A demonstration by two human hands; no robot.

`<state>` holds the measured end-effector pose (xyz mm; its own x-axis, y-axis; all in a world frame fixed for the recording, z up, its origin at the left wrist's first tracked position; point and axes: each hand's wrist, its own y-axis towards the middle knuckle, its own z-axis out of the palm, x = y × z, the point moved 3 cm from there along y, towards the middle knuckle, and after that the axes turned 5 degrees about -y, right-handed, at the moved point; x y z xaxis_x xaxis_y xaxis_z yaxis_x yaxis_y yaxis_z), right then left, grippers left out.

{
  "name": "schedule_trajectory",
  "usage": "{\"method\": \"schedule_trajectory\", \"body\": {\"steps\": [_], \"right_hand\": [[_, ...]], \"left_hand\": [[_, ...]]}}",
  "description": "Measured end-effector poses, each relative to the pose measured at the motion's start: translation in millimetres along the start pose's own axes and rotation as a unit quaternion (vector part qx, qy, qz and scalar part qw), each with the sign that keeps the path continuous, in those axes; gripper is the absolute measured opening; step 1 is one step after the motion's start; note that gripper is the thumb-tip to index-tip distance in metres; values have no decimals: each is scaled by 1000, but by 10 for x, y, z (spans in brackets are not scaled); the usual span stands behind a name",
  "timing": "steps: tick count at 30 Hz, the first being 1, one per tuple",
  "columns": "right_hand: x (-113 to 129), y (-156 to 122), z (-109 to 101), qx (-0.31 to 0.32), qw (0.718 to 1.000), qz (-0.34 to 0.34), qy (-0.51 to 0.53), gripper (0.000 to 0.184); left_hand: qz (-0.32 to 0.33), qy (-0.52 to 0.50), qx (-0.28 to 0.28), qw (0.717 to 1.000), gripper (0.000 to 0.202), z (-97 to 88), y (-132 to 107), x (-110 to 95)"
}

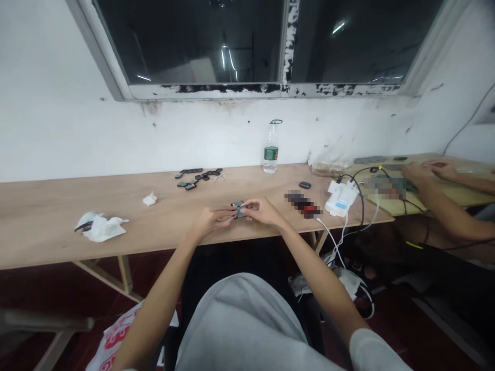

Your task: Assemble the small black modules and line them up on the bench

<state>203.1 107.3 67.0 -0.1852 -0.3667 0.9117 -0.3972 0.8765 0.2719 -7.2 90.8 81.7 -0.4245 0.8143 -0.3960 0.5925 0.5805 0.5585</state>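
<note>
Near the front edge of the wooden table (pixel 170 221), both my hands meet around a small dark rectangular piece with a grey-green face (pixel 240 211). Its exact kind is too small to make out. My left hand (pixel 212 220) grips its left side, fingers together. From the right, my right hand (pixel 260 211) pinches it with thumb and fingers. Farther back lie several similar dark pieces (pixel 189 184) in a loose group, with small pale bits (pixel 219 178) beside them.
Crumpled white tissues (pixel 103 228) lie at left. A water bottle (pixel 270 154) stands by the wall. On the right are a small black case (pixel 305 185), a blurred-out object (pixel 303 204), a white power strip (pixel 341 200) with cables, and another person's hands (pixel 421 172).
</note>
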Motion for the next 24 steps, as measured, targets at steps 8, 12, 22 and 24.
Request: {"method": "schedule_trajectory", "body": {"steps": [8, 12, 22, 24], "right_hand": [[30, 5, 28, -10, 1000, 11, 4, 34], [2, 23, 28, -29, 999, 13, -9, 29], [-127, 50, 57, -76, 963, -7, -259, 12], [-120, 43, 71, -77, 949, -16, -304, 12]], "left_hand": [[-1, 9, -2, 1000, 33, 35, 11, 41], [8, 23, -34, 999, 34, 11, 4, 71], [-161, 19, 11, 987, 45, -311, -109, 544], [-187, -1, 22, 982, 44, -311, -143, 653]]}}
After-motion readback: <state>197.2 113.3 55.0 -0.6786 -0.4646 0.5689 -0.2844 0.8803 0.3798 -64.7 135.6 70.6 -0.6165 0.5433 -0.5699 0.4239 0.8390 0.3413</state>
